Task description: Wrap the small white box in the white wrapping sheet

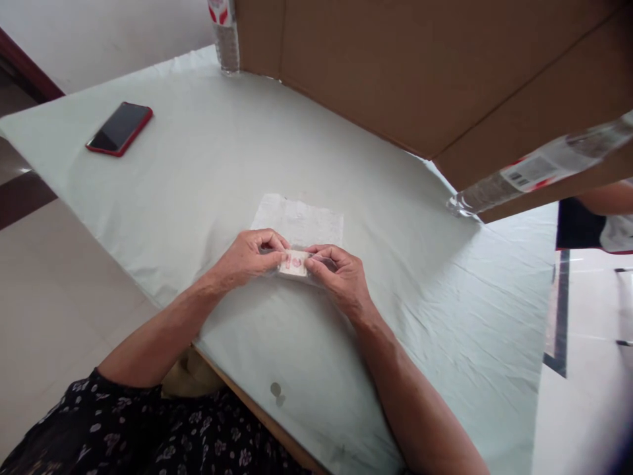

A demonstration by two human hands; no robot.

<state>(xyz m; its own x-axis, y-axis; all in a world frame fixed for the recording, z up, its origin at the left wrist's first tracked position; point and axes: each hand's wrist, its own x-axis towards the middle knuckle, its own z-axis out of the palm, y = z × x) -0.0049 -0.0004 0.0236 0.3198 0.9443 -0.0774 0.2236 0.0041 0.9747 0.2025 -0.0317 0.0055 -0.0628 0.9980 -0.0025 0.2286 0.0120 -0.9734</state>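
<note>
- A small, pale rectangular packet with red print point(293, 264) is between the two hands, near the table's close edge.
- The left hand point(251, 257) pinches its left end between thumb and fingers; the right hand point(343, 272) grips the right end likewise.
- A creased, white, thin rectangular sheet point(301, 220) lies just beyond them on the pale green tablecloth point(198, 165).
- Farther out, a black-screened phone in a red case point(120, 129) lies at left.
- A large brown cardboard panel point(366, 66) stands opposite, with clear plastic bottles point(544, 168) against it.
</note>
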